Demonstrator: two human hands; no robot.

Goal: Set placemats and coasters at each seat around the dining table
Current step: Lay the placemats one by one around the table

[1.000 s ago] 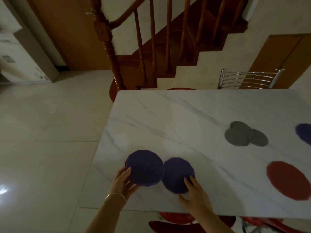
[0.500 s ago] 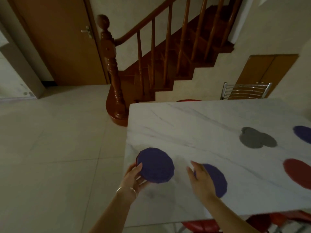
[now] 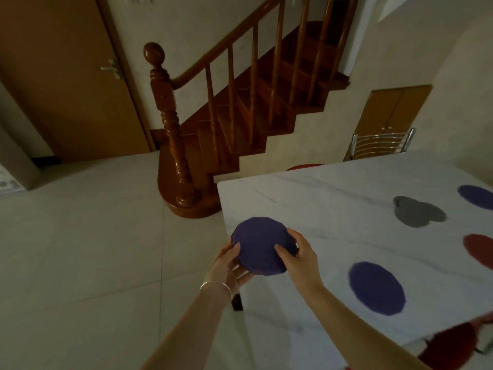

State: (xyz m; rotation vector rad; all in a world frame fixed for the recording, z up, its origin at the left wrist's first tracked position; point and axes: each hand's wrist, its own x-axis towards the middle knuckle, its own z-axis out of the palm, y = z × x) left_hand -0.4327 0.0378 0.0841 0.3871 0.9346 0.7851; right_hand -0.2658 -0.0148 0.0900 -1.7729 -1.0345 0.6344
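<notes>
- I see both hands on one purple mat (image 3: 260,245), held over the table's (image 3: 333,209) left edge.
- Left hand (image 3: 229,265) cups it from below, thumb on top (a bangle (image 3: 216,285) on that wrist).
- Right hand (image 3: 300,253) pinches its right rim.
- Another purple mat (image 3: 376,288) lies flat nearby; grey mats (image 3: 416,214) sit farther off.

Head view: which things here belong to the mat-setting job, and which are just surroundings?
Job: purple mat held by left hand and right hand; purple mat; grey coasters; red mat; table.
Surroundings: staircase, door.
</notes>
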